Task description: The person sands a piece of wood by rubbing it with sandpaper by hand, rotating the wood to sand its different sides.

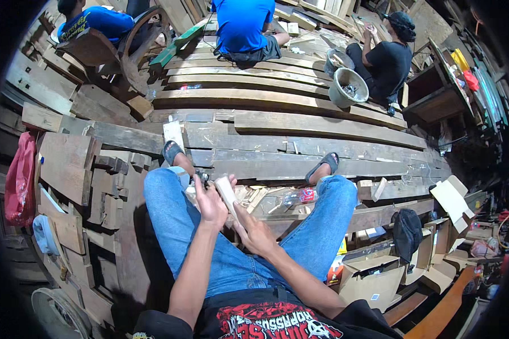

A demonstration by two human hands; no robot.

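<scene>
Two bare hands on my feed: the right hand (257, 233) curls around the near end of a pale wood piece (226, 191), raised between the jeans legs (172, 204); the left hand (211, 207) stands mostly open alongside, touching or not, I can't tell. I'd hold that low grip firm and leave the upper face uncovered for checking. Beyond, offcuts (258, 198) and a plastic bottle (302, 196) clutter the space; a cardboard box (370, 282) sits right.
</scene>
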